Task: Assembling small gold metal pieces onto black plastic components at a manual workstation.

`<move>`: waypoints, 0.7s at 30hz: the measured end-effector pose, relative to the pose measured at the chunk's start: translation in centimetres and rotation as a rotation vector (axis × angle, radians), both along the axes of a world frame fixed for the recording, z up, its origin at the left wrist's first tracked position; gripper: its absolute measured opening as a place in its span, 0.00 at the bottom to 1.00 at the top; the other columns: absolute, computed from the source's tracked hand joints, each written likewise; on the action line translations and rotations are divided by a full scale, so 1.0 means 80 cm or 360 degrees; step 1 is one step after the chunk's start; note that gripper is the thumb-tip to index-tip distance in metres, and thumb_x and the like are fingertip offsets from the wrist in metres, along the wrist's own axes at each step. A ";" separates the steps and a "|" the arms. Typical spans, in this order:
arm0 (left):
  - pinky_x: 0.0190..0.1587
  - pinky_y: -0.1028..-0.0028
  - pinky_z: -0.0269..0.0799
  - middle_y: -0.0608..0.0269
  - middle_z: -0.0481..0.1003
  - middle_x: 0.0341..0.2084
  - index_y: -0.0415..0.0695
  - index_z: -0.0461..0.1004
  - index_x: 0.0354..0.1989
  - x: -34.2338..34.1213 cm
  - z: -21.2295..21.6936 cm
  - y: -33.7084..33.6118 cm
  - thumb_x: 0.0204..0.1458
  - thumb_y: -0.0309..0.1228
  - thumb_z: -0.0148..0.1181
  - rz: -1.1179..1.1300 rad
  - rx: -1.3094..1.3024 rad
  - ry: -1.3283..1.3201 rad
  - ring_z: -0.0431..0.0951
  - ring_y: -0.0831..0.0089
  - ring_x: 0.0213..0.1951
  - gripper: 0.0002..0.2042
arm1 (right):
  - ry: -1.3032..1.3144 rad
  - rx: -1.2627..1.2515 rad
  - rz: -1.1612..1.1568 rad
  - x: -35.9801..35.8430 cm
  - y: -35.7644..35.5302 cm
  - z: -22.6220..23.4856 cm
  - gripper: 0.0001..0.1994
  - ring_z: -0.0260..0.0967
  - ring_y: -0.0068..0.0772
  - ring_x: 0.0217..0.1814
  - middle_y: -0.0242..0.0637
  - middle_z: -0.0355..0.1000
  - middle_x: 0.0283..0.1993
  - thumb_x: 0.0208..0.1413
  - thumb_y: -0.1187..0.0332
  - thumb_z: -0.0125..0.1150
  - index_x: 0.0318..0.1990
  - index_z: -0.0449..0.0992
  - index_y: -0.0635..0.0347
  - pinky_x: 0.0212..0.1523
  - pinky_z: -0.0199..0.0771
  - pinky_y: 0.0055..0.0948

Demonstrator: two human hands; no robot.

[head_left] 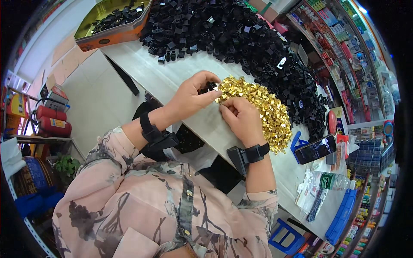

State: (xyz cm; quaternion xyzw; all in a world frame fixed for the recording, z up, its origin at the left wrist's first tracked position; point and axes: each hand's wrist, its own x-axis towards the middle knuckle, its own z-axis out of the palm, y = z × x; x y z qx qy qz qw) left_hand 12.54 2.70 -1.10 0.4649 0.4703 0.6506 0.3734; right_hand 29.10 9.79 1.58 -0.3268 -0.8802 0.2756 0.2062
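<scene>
My left hand [194,96] is closed round a small black plastic piece [208,86], held between thumb and fingers just above the table. Beside it, my right hand [244,119] has its thumb and fingertips pressed together at the near edge of a heap of small shiny gold pieces [269,114]. What those fingertips hold, if anything, is hidden. Behind the gold heap, a broad pile of black plastic pieces [223,32] spreads over the far part of the table. Each wrist wears a black strap with a small device.
An orange box [112,41] with black pieces inside stands at the table's [129,60] far left. To the right are a phone [316,149] on a blue stand, a plastic bottle [331,180] and a blue tray [341,215]. Fire extinguishers [54,127] and stocked shelves [333,47] surround the table.
</scene>
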 end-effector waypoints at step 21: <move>0.28 0.84 0.65 0.65 0.74 0.34 0.40 0.70 0.46 0.004 -0.002 -0.006 0.54 0.25 0.52 -0.0116 -0.0176 0.0094 0.69 0.86 0.29 0.11 | 0.0485 -0.0787 -0.0103 0.003 -0.001 0.001 0.05 0.66 0.15 0.27 0.27 0.71 0.28 0.52 0.71 0.59 0.37 0.74 0.58 0.27 0.66 0.16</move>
